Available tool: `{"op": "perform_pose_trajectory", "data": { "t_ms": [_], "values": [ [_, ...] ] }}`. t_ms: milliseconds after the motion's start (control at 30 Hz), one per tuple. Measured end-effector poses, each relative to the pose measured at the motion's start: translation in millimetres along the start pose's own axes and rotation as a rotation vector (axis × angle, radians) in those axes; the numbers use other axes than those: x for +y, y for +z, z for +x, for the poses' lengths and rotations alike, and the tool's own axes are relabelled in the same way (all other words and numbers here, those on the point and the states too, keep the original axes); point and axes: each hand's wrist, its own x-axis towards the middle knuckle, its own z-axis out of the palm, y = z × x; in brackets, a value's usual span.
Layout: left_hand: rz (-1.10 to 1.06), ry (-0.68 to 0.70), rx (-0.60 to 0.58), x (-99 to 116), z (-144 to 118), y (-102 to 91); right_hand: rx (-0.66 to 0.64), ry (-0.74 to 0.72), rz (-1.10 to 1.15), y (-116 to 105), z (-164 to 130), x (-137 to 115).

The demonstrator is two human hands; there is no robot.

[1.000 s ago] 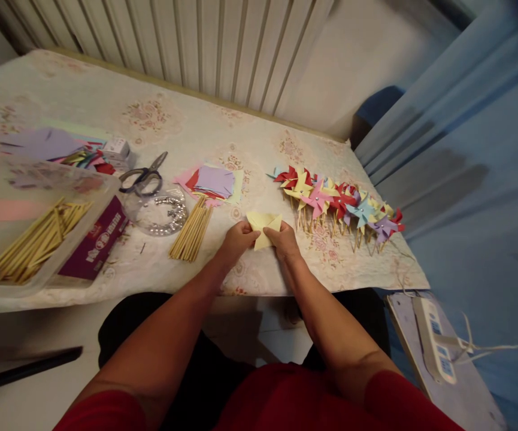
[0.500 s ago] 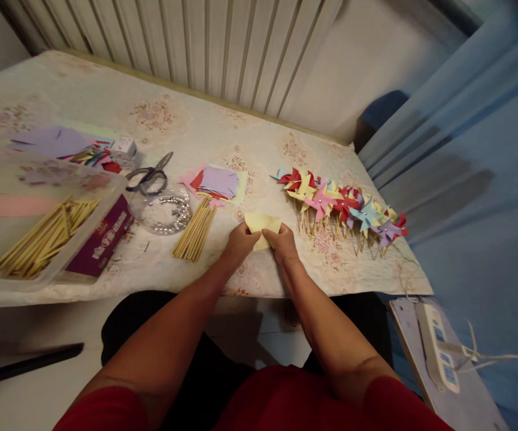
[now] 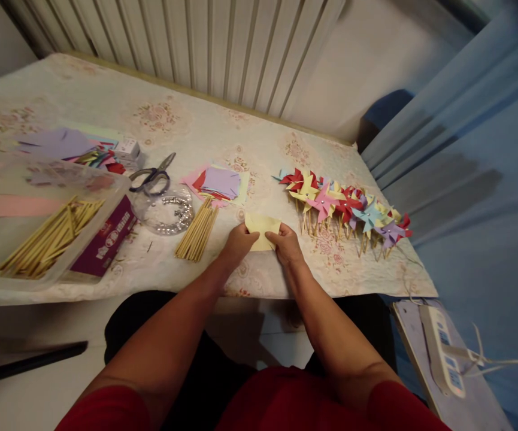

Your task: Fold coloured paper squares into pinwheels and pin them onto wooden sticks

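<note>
A pale yellow paper square (image 3: 261,228) lies folded on the flowered tablecloth (image 3: 182,120) near the table's front edge. My left hand (image 3: 238,242) pinches its left side and my right hand (image 3: 288,244) pinches its right side. Just left of my hands lies a bundle of wooden sticks (image 3: 197,230). Behind the yellow paper sits a small stack of coloured paper squares (image 3: 218,182). To the right lies a row of finished paper pinwheels (image 3: 345,206) on sticks.
A clear bag of silver beads (image 3: 163,212) and scissors (image 3: 153,175) lie left of the stack. A clear plastic bin (image 3: 52,227) with more sticks stands at the left. A power strip (image 3: 442,353) rests on a stool at lower right.
The yellow paper looks flatter and more folded between my fingers than a second ago. My hands stay in the same place; the view has shifted slightly.
</note>
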Motion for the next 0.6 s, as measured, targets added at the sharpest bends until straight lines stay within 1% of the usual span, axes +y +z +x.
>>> {"op": "perform_pose_trajectory", "data": {
  "t_ms": [100,233,300,367,500,567,600],
  "values": [
    [-0.05,-0.031,-0.03,-0.1,2.1,-3.4,-0.003,0.005,0.014,-3.4,-4.8,-0.3],
    [-0.092,-0.073,-0.06,1.3,4.4,-6.1,0.035,-0.022,-0.034,-5.0,-12.2,3.2],
    [-0.124,-0.094,-0.079,1.3,5.7,-6.6,0.073,-0.037,-0.07,-5.6,-15.0,5.1],
    [-0.175,-0.107,-0.1,0.7,6.8,-6.7,0.139,-0.062,-0.119,-6.7,-17.1,6.5],
    [-0.261,-0.122,-0.145,0.3,7.2,-6.6,0.291,-0.179,-0.318,-10.7,-22.7,6.1],
    [-0.279,-0.126,-0.158,0.7,6.7,-6.6,0.304,-0.261,-0.461,-12.6,-27.3,3.6],
    [-0.283,-0.128,-0.161,0.9,6.5,-6.6,0.286,-0.306,-0.534,-13.1,-30.0,1.5]
  ]
}}
